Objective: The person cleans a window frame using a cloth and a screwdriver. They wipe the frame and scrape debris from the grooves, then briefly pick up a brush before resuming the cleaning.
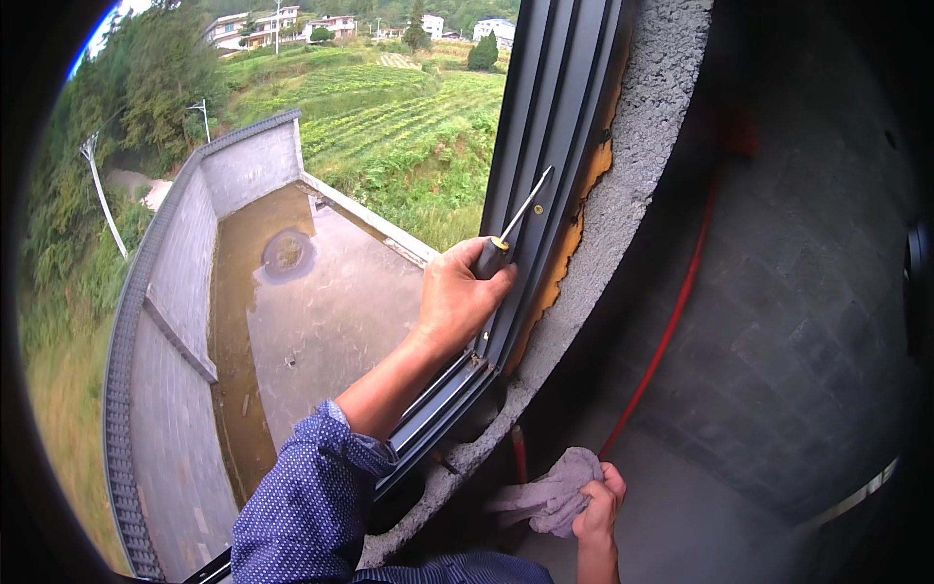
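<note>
My left hand [463,292] grips a screwdriver [495,255] by its dark handle with a yellow collar, and its metal shaft points up and right. The tip lies over a channel of the dark metal window frame [562,87], a little above a brass-coloured screw head [538,209]. Lower right, my right hand [600,504] holds a bunched greyish-purple cloth [560,489] on the inner side of the wall. Orange foam [560,266] fills the gap between frame and rough masonry. Whether the tip touches the frame, I cannot tell.
Rough grey masonry [627,197] edges the opening. The bottom window track [445,409] runs below my left forearm. Inside, a red hose or cable [682,299] hangs by a dark block wall [795,350]. Outside, far below, lies a walled yard [328,292] with brown water.
</note>
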`<state>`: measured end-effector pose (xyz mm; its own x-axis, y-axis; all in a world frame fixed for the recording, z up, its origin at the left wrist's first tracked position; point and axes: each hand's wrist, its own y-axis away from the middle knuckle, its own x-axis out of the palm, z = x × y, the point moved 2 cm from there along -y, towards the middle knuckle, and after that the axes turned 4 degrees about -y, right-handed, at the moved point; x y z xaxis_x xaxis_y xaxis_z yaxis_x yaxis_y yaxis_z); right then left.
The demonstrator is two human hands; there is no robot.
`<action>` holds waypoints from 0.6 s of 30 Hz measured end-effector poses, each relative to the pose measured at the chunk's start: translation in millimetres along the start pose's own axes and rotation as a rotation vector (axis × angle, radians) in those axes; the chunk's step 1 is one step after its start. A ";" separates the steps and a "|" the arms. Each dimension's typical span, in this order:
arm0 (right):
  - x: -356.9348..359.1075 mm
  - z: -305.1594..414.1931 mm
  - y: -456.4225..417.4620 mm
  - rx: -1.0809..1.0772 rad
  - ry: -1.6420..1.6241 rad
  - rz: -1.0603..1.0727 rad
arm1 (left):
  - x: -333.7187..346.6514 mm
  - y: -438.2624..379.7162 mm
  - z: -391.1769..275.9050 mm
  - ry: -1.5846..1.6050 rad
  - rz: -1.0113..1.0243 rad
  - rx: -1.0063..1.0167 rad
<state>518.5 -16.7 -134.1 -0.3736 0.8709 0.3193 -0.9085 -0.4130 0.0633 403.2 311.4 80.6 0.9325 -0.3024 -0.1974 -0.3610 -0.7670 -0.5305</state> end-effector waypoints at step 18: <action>26.8 32.7 5.2 0.067 -0.090 0.162 | 4.7 -8.0 10.0 -0.065 0.042 -0.035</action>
<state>509.9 -4.2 -94.3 -0.4930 0.7654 0.4137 -0.8223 -0.5653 0.0658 410.5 321.8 75.6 0.9146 -0.2984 -0.2729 -0.3992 -0.7737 -0.4919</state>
